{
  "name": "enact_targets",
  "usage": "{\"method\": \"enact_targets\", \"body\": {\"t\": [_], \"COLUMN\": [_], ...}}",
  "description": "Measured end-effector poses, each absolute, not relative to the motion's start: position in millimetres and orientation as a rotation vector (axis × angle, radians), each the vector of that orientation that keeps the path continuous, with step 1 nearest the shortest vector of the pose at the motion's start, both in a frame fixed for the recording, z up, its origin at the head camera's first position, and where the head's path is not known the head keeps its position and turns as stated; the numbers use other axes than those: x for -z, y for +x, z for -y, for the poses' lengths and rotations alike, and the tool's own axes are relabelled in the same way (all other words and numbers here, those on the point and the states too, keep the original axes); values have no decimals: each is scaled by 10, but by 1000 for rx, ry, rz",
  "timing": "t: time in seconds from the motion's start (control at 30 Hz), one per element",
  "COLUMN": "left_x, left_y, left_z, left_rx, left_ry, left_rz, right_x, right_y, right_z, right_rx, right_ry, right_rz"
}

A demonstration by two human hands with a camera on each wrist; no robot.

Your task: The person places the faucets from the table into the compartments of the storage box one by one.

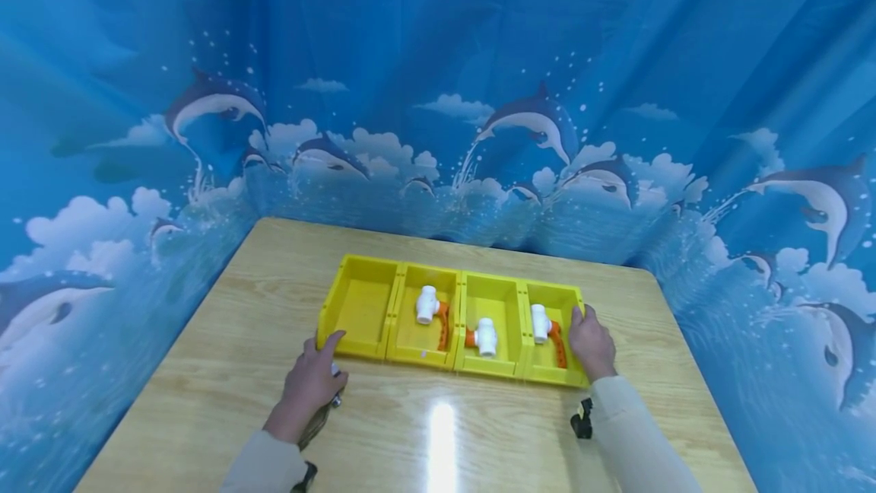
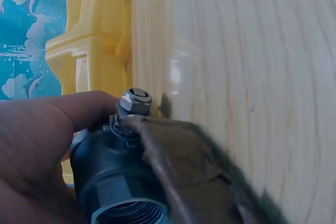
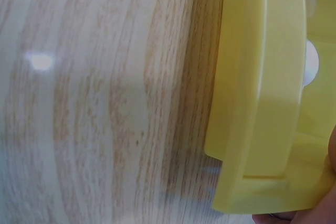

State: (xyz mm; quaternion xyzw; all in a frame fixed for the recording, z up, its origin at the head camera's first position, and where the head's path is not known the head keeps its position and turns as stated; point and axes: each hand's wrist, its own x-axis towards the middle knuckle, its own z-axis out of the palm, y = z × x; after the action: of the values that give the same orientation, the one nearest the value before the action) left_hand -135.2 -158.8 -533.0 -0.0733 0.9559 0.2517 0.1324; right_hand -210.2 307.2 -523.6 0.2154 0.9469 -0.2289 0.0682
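Note:
My left hand (image 1: 309,385) grips a metal ball valve (image 2: 118,174) with a threaded opening, a nut on its stem and a brown-covered lever (image 2: 184,166). It is beside the front left corner of a row of yellow bins (image 1: 424,357), its index finger at the rim. My right hand (image 1: 592,342) holds the right end wall of the row, fingers at the corner (image 3: 310,216). Three white plastic valves with orange handles lie in the bins: one valve (image 1: 427,304) left of centre, another valve (image 1: 487,337) right of centre, a third valve (image 1: 540,323) in the rightmost bin.
The leftmost bin (image 1: 361,303) holds nothing. The row stands on a wood-grain table (image 1: 383,417), with bare tabletop in front of it. A blue dolphin-print curtain (image 1: 411,97) surrounds the table's back and sides.

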Motion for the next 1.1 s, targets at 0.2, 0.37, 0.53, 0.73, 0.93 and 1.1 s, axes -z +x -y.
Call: {"method": "enact_targets", "body": {"t": [0.2,0.37,0.53,0.73,0.93,1.1], "left_x": [5258,5212,5208,5213,5204,5206], "left_y": [-1346,-1350,-1338,-1342,-1343,-1353], "left_z": [1582,1579,1600,1610,1606,1606], "left_rx": [-715,-733,-742,-723,-725,-751], "left_ry": [-234,-247,-217,-207,-212,-216], "left_rz": [-2733,-2701,-2732,-2763,-2764,-2755], "right_x": [5230,5219,5204,5206,5206,5187], "right_y": [-2084,-2082,-2090,-2096,-2093,-2088], "right_z": [-3070,-3065,-3059,-3063,-3060,-3054], "right_rx": [692,691,693,684,678,676], "right_ry": [661,659,645,644,640,644], "right_rz": [-2839,-2842,-2852,-2867,-2859,-2846]}}
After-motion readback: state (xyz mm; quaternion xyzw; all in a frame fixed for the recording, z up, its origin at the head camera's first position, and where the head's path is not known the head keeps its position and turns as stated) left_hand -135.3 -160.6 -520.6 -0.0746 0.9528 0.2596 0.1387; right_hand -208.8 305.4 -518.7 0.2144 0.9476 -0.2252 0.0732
